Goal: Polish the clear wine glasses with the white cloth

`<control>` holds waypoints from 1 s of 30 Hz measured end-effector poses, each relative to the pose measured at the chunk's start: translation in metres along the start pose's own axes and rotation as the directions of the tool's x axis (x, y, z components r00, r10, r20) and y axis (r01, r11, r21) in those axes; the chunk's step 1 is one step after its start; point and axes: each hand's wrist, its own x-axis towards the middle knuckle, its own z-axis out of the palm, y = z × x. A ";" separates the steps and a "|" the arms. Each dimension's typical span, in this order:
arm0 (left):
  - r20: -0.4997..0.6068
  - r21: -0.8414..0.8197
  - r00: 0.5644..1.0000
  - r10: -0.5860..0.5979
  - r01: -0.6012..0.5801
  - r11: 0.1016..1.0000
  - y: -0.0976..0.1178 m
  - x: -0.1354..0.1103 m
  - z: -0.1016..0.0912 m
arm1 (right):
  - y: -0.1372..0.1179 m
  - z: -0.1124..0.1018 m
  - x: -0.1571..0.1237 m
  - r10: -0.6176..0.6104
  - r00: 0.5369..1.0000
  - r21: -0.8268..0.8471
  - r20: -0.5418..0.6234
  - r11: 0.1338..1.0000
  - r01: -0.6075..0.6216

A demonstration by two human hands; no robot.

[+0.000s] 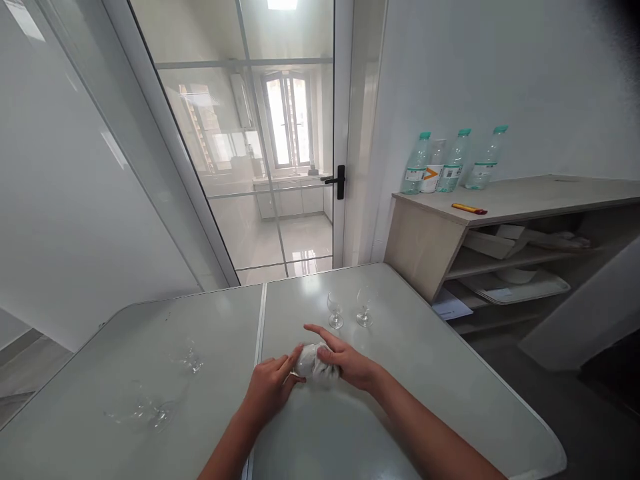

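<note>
Table (310, 433) in pale grey bears, at its left, a nearer clear object (160, 415) and, behind it, a farther clear object (191, 361), both too faint to make out fully. Just right of the seam (261, 313), the left hand (270, 387) holds the left end of a white bundle (310, 363) between fingers and thumb; whether it is cloth or paper cannot be told. The right hand (350, 363) grips the bundle's right side, thumb pressed on it, index finger stretched out. Behind the hands, a stemmed glass (335, 315) stands upright near another stemmed glass (365, 316), the two apart. Farther right, a shelf unit (425, 240) carries three green-capped bottles (453, 170), a labelled clear container (431, 178) between two of them, and a yellow-and-red tool (469, 209); a tray (530, 290) lies below.
</note>
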 end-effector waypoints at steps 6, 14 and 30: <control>0.385 -0.643 0.907 -0.172 0.397 0.655 0.014 0.012 -0.013 | -0.007 -0.007 -0.002 -0.155 0.968 -0.376 0.195 0.900 0.220; 0.305 -0.652 0.918 -0.252 0.394 0.648 0.003 0.007 -0.005 | 0.010 -0.001 0.004 -0.410 0.887 -0.697 0.214 0.573 0.432; 0.065 -0.304 0.975 -0.211 0.221 0.927 0.028 0.006 0.004 | -0.002 -0.005 -0.003 -0.199 0.979 -0.429 0.038 0.882 0.197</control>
